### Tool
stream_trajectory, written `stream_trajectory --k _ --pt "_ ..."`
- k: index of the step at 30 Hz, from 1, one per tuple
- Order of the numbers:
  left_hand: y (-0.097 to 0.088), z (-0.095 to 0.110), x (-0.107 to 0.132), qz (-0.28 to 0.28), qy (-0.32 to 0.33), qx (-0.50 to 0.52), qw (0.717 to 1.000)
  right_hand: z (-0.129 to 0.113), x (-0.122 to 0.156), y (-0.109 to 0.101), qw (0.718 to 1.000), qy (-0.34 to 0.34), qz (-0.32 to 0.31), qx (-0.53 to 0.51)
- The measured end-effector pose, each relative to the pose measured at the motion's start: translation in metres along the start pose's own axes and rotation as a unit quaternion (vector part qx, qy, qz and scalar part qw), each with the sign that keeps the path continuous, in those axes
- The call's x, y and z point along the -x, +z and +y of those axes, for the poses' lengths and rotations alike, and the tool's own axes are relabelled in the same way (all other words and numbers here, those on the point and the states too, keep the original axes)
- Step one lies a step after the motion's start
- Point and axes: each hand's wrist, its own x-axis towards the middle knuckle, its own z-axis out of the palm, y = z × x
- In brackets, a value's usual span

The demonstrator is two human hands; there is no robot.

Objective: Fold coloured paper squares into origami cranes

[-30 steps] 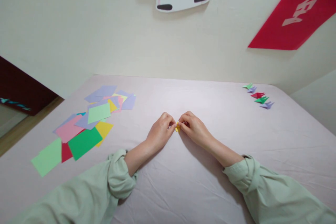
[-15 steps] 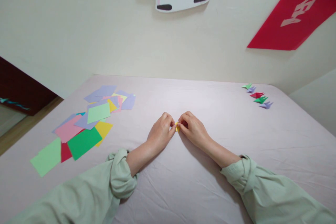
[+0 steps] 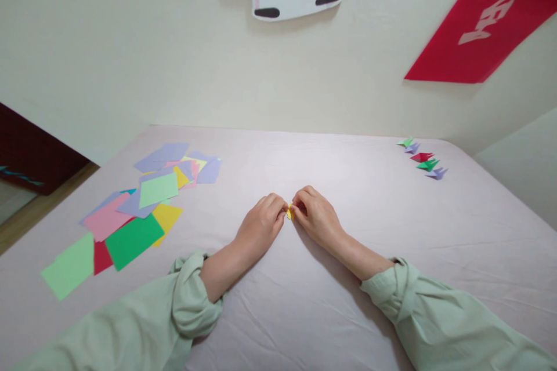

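A small folded piece of yellow paper point(image 3: 289, 212) is pinched between my two hands over the middle of the table. My left hand point(image 3: 262, 221) holds its left side between thumb and fingers, with the fingertips closed together. On the opposite side my right hand point(image 3: 317, 214) grips the paper in a similar pinch, the index finger curled. Most of the paper is hidden behind the fingertips, so its exact shape cannot be made out.
Loose coloured paper sheets, among them a dark green sheet point(image 3: 134, 242) and a pink sheet point(image 3: 107, 216), overlap at the left. Several small folded paper figures, including a red one point(image 3: 421, 157), stand in a row at the back right. A wall point(image 3: 278, 81) rises behind the table point(image 3: 348, 324).
My left hand has turned a little, its knuckles lower and flatter. Slightly more of the yellow paper shows between the fingertips. The whole view has shifted slightly.
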Motion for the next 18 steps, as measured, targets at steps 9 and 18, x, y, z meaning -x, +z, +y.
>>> stream_trajectory --k 9,18 --pt "-0.0044 0.0072 0.0088 -0.052 0.034 -0.104 0.993 -0.0012 -0.001 -0.001 1.0 0.003 -0.008 0.004" --pt "-0.0023 0.009 0.0108 -0.052 0.036 -0.13 0.989 0.0 -0.0013 0.0001 1.0 0.008 -0.006 0.01"
